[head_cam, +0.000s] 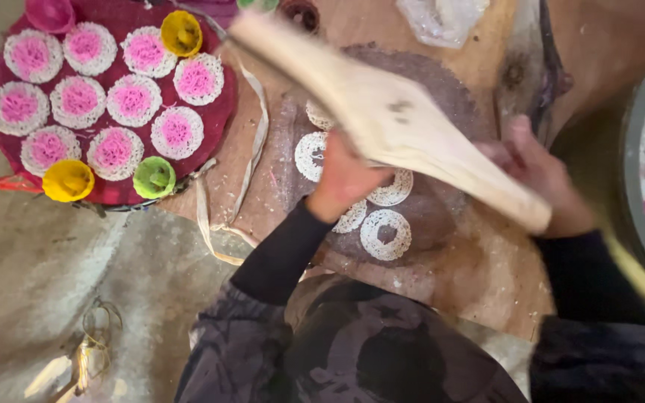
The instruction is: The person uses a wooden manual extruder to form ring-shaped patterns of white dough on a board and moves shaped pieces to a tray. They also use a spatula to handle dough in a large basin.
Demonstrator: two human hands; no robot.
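Note:
My left hand (346, 179) grips the underside of a long pale wooden press (382, 112) that slants from upper left to lower right. At the tool's narrow lower end, my right hand (543, 175) wraps around it. Both hands and the tool are motion-blurred. Under the tool, several white lacy dough rings (386, 233) lie on a dark round mat (442, 209); some are hidden by my left hand and the tool.
A round dark red tray (214, 123) at upper left carries several white rings with pink centres, plus yellow cups (181, 33), a green cup (154, 177) and a pink one (50, 13). A large metal basin (632, 194) with pink and white contents sits at right. A clear plastic bag (442, 19) lies at top.

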